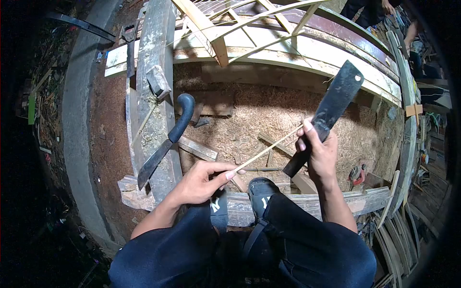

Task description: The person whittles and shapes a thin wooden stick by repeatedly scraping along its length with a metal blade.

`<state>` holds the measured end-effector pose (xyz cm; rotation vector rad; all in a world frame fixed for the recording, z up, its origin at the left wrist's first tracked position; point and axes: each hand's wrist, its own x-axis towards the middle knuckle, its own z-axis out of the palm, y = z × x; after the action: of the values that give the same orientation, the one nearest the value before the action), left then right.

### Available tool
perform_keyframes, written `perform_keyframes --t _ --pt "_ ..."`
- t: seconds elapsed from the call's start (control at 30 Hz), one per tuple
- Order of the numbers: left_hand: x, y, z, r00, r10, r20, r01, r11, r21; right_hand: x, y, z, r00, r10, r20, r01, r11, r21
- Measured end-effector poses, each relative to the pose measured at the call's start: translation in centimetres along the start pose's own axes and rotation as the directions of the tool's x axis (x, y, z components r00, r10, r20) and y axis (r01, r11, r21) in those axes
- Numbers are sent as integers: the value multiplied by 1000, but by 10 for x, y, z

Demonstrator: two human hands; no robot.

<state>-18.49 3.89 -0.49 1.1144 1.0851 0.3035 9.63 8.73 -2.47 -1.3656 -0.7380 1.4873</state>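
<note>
My left hand (pixel 204 181) pinches one end of a thin pale wooden stick (pixel 269 148) between thumb and fingers. The stick slants up to my right hand (pixel 321 150), where its other end meets the thumb and forefinger. That same hand is closed around a cleaver (pixel 340 91); its broad dark blade points up and away, with a small hole near the tip. The dark handle shows below the palm. Left of my hands, a knife with a hooked black handle (pixel 181 117) lies with its dark blade across a weathered beam (pixel 165 180).
Wood shavings (pixel 254 115) cover the ground inside the timber frame. Beyond stands a framework of pale slats (pixel 218 48) by long planks (pixel 312 60). A wood block (pixel 157 81) sits on the left beam. At the upper right is another person's hand (pixel 388 6). A red tool (pixel 357 174) lies right.
</note>
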Motion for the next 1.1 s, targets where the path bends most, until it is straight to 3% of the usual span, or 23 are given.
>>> perform_keyframes --t 0.1,0.2,0.27,0.37,0.43,0.53,0.6,0.67,0.73,0.77,0.8,0.87,0.9,0.97,1.0,1.03,1.07,1.1 --pt "0 -2 6 992 92 -92 -95 995 -29 2 -4 -2 1000 -21 -13 20 998 -58" --pt "-1 -5 6 986 92 -139 -101 994 -52 -4 -7 0 986 -29 162 84 936 -343" --pt "-2 -5 6 987 61 -150 -71 996 -63 -8 0 -1 952 -118 281 260 797 -546" --pt "-1 -11 8 983 73 -170 -84 995 -62 -8 9 3 849 -328 413 527 578 -623" --pt "-2 -12 10 976 117 -181 -127 991 -47 -12 7 3 874 -244 420 472 634 -613" --pt "-3 -10 11 976 108 -191 -135 982 -134 -11 12 4 864 -298 406 498 631 -596" --pt "-3 -8 10 987 36 -160 -57 990 -133 -12 16 4 865 -309 395 498 626 -601" --pt "-4 -7 13 983 9 -181 -40 986 -164 -17 23 8 781 -410 472 625 522 -581" --pt "-4 -13 17 980 -18 -198 -21 981 -193 -33 31 16 725 -398 562 686 497 -532" --pt "-1 -25 19 961 59 -272 -117 972 -203 -39 33 18 661 -380 647 740 474 -478" --pt "-1 -23 22 929 133 -344 -212 955 -205 -40 32 18 661 -382 646 740 474 -477" --pt "-8 -13 30 923 64 -380 -163 959 -234 -41 30 15 603 -350 717 793 361 -491" --pt "-12 1 23 970 33 -242 -95 964 -250 -34 34 10 696 -352 626 716 397 -574" --pt "-10 -4 24 968 61 -245 -117 969 -220 -21 40 11 776 -441 451 630 516 -580" --pt "-9 -8 25 965 54 -257 -114 968 -222 -27 38 11 774 -442 454 633 513 -580" --pt "-8 -13 24 962 46 -269 -109 969 -224 -39 37 11 698 -361 619 711 457 -535" --pt "-3 -35 23 851 408 -332 -349 910 225 -49 34 13 597 -264 757 780 412 -471" --pt "-5 -32 26 883 320 -344 -306 947 97 -55 30 18 544 -288 788 819 386 -425"
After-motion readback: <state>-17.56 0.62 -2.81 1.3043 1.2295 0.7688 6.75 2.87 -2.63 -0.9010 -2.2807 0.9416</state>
